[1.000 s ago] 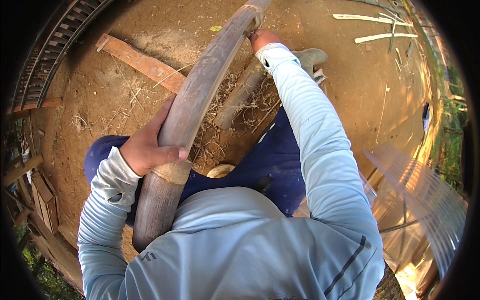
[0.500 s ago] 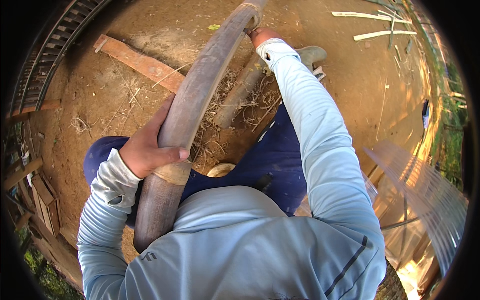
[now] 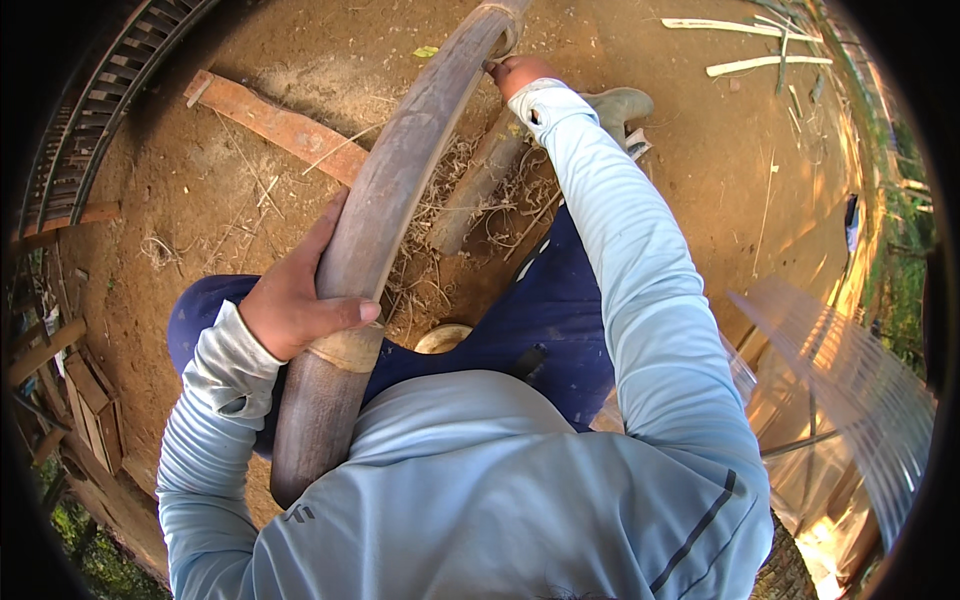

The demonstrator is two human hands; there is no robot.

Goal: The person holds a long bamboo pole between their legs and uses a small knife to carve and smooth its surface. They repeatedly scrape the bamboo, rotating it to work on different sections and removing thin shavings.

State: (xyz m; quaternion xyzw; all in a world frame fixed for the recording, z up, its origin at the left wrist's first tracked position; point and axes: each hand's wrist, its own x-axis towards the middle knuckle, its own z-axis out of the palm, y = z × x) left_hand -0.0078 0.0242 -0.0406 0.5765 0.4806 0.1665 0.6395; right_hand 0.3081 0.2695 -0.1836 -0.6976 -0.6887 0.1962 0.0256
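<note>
A thick, grey-brown bamboo pole (image 3: 375, 200) slants from my left hip up toward the far ground, a pale ring at its near node. My left hand (image 3: 300, 295) wraps its left side just above that ring, thumb lying across the top. Farther along, my right hand (image 3: 520, 75) is closed against the pole's right side, below the upper node. A bit of something dark shows at its fingertips; most of it is hidden.
Curly shavings (image 3: 480, 190) surround a short log (image 3: 475, 195) under the pole. A reddish plank (image 3: 275, 120) lies to the left. Beyond my right hand is a boot (image 3: 625, 105). Pale strips (image 3: 765, 68) lie far right; a clear corrugated sheet (image 3: 850, 390) leans nearer.
My right hand has shifted very slightly to the left along the pole's side. My left hand and the pole are nearly still.
</note>
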